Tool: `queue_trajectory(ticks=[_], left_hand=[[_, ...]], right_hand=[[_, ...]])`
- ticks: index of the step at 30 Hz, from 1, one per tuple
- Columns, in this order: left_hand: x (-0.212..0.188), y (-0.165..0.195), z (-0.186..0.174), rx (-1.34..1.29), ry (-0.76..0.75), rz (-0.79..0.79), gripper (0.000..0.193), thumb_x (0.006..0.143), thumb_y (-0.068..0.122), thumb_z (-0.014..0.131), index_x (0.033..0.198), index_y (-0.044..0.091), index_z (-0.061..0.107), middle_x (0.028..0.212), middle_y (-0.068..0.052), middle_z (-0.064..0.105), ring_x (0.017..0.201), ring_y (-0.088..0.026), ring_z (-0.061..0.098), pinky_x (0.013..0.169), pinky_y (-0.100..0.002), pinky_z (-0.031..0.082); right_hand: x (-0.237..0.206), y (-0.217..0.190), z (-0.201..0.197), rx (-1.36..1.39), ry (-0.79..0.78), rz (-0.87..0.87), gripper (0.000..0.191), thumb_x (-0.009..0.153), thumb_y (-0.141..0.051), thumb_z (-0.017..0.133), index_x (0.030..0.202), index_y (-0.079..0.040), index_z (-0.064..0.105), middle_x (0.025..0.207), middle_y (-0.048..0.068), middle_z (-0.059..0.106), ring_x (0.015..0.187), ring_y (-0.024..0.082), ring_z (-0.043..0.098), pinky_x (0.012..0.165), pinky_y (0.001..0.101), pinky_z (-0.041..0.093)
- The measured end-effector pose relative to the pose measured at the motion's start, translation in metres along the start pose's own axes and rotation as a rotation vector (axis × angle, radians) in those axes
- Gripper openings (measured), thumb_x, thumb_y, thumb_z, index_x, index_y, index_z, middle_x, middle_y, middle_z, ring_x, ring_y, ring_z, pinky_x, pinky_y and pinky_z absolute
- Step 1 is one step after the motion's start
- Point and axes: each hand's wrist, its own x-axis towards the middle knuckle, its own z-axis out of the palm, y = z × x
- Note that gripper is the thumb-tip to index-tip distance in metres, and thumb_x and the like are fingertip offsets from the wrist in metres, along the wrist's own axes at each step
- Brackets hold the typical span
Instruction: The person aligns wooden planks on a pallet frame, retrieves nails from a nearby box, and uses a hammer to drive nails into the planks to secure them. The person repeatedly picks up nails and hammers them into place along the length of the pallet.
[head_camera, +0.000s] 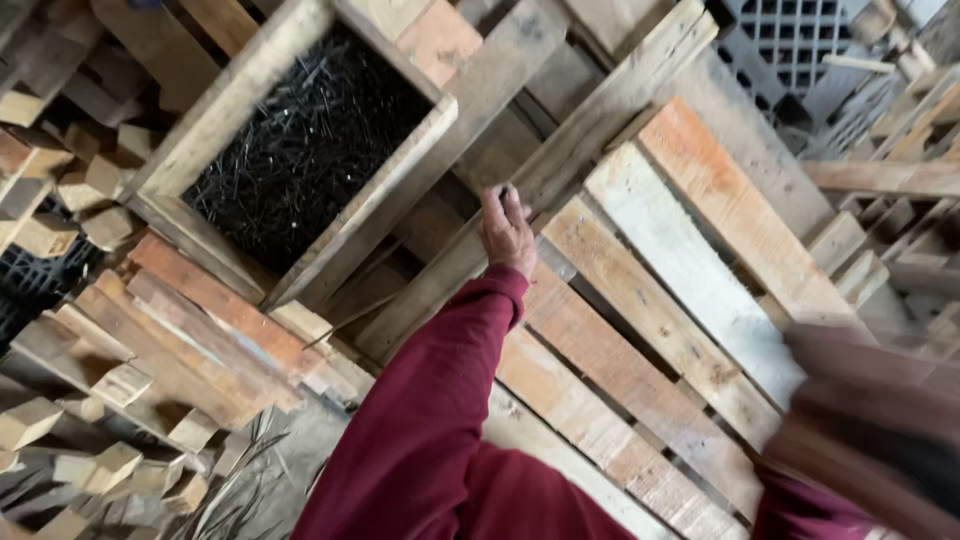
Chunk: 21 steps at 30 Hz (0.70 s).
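Wooden pallet (660, 330) of reddish and pale slats fills the middle. Up-left of pallet: wooden box (250, 95) full of dark nails (300, 150). Left of pallet: heap of small wood blocks (110, 460). Left hand (507, 232), maroon sleeve (440, 400), rests on a long plank (560, 170) crossing the pallet top, fingers curled, maybe pinching something small, can't tell. Right hand at pallet's lower right edge is a blur; state unreadable.
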Motion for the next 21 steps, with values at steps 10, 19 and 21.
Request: queue_trajectory(ticks=[10,19,21], left_hand=[[-0.002,-0.015,-0.016,-0.004,0.000,0.020,0.032,0.109,0.017,0.075,0.088,-0.003,0.061,0.086,-0.012,0.053,0.080,-0.020,0.048,0.071,-0.036,0.046],[-0.054,-0.017,-0.073,-0.094,-0.338,0.005,0.019,0.099,0.015,0.076,0.110,0.001,0.077,0.096,0.000,0.075,0.086,-0.005,0.066,0.078,-0.023,0.056],[-0.058,-0.021,-0.072,-0.055,-0.347,-0.054,0.020,0.097,0.016,0.075,0.111,0.001,0.077,0.094,-0.001,0.076,0.082,-0.005,0.067,0.071,-0.023,0.057]], right_hand=[[-0.085,0.071,0.017,-0.239,0.075,0.351,0.045,0.101,-0.046,0.054,0.098,-0.001,0.061,0.060,0.003,0.055,0.047,0.011,0.050,0.043,0.0287,0.041],[-0.092,0.112,0.050,-0.170,0.088,0.757,0.040,0.101,-0.040,0.056,0.104,0.000,0.059,0.060,0.005,0.054,0.047,0.017,0.052,0.043,0.0359,0.045],[-0.103,0.107,0.044,-0.042,0.127,0.709,0.041,0.103,-0.039,0.057,0.103,0.002,0.057,0.062,0.004,0.053,0.049,0.016,0.053,0.044,0.0347,0.046]])
